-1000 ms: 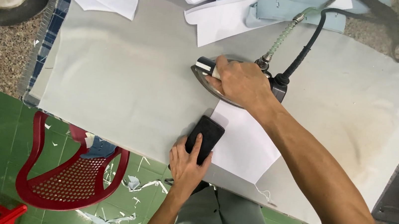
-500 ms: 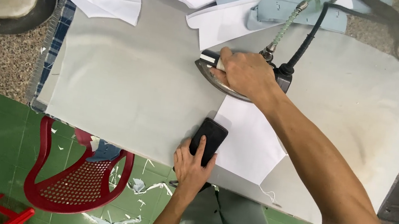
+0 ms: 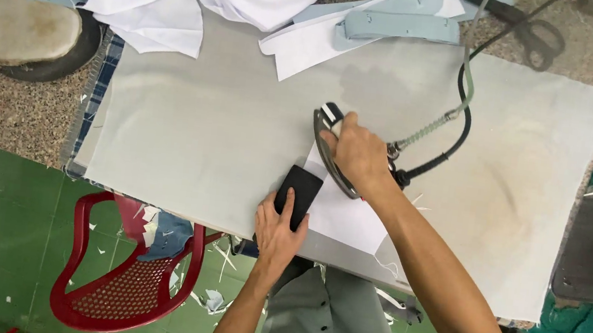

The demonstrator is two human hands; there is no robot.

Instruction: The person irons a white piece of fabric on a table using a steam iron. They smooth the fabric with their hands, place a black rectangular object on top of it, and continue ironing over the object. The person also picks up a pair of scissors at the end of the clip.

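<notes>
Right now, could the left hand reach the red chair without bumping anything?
Probably yes. The left hand rests on a black block at the table's near edge, and the red chair sits just below and beside it, nothing between.
</notes>
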